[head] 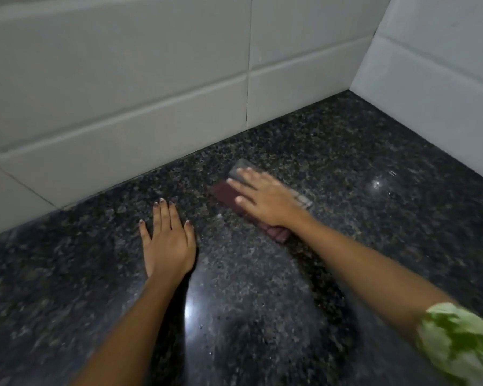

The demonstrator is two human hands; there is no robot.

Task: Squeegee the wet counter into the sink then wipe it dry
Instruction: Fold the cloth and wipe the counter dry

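Counter [346,168]: dark speckled granite, glossy. Right hand [265,199] pressed flat on blurred maroon-grey cloth [223,192]; left hand [169,240] flat, fingers spread.

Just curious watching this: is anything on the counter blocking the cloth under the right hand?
Nothing visible does. The right hand lies flat on the cloth, and the counter around it is bare. The left hand rests apart, to the side. No sink is in view.

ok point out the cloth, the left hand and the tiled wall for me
cloth [223,194]: head view, on the maroon part showing left of the fingers
left hand [169,240]: head view, on the back of the hand, flat on the counter
tiled wall [123,93]: head view, on a pale tile behind the counter
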